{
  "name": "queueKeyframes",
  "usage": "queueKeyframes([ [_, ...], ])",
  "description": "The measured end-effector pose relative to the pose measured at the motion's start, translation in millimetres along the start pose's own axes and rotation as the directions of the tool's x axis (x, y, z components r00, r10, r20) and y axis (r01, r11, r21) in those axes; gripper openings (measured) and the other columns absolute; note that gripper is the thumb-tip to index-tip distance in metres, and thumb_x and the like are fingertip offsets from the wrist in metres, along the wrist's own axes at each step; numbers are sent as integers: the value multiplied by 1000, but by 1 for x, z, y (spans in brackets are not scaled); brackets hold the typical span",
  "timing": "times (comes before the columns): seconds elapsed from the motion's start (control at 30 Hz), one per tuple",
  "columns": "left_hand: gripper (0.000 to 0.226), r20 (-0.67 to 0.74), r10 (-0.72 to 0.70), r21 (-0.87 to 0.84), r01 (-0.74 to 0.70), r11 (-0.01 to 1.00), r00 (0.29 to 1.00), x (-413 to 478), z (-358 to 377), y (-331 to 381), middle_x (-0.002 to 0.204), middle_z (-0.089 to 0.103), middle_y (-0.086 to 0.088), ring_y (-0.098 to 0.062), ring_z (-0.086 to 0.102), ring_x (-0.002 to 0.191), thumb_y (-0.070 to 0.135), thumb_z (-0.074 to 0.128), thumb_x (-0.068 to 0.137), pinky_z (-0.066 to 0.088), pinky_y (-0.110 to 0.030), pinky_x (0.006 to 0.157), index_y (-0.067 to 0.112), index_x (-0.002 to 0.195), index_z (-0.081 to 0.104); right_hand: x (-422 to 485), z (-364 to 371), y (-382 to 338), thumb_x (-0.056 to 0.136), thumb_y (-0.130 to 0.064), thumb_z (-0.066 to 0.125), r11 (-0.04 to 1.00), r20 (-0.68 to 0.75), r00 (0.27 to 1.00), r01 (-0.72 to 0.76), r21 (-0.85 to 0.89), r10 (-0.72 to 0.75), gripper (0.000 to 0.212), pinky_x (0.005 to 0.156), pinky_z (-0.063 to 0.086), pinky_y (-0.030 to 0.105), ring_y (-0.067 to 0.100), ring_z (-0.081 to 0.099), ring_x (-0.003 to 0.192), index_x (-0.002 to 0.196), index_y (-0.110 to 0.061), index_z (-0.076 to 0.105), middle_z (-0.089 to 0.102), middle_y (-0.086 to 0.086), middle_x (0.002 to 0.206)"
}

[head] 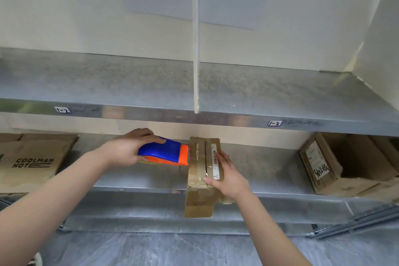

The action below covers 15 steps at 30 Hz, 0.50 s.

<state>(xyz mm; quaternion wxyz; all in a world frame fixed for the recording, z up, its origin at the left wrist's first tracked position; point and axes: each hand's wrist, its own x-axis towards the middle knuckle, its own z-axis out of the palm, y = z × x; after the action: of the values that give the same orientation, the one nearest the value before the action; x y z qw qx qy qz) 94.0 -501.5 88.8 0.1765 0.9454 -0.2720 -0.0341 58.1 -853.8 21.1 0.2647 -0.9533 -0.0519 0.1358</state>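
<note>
- Gripping a blue and orange pouch (164, 151) just left of the frame's centre, the left hand (127, 149) is curling its fingers over the top with the thumb underneath.
- The pouch is lying almost level, and its orange end is touching, or sitting just beside, the left side of a box (199, 170).
- The right hand (228, 177) is holding the box from its right side, with the thumb pressing on the taped top near the front edge and 1 finger lying along the white barcode label (215, 162); its other fingers are hidden behind the box.
- The box is sitting at the centre of the frame on the lower shelf (269, 170), with its near end hanging out past the shelf's front edge.
- A brown bag (36, 162) printed "COOLMAN NOTE" is resting on the same shelf at the left edge of the frame.
- An open carton (336, 164) is lying at the right edge, well apart from the box.
- The upper shelf (259, 93) is running across the middle of the frame, split by a white divider (196, 49) and carrying 2 small tags, "1-2" (62, 110) and "1-3" (274, 123).
</note>
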Motion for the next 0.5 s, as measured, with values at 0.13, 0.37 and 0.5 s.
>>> queueKeyframes([
  [0.13,68,22,23,-56,-22,998,999,-1,-6,-9,118,45,21,6,41,107,19,79,78,27,-4,93,40,135,48,2,-1,-2,71,-80,55,999,30,1000,-9,-47,10,98,91,53,41,9,44,133,150,-46,9,1,-32,156],
  [0.37,76,55,-93,-62,97,993,994,-29,-19,-41,118,41,30,11,41,112,18,80,76,37,-18,96,61,125,40,9,0,6,65,-89,49,997,108,993,-48,-54,54,99,94,52,42,20,51,128,146,-55,3,26,-22,156],
  [0.5,69,62,-181,14,181,983,982,-40,-5,-39,123,45,19,-8,47,115,32,75,77,43,-29,94,50,134,42,13,1,3,67,-81,59,998,118,992,-50,40,45,99,100,48,41,21,49,131,148,-53,8,37,-15,153],
])
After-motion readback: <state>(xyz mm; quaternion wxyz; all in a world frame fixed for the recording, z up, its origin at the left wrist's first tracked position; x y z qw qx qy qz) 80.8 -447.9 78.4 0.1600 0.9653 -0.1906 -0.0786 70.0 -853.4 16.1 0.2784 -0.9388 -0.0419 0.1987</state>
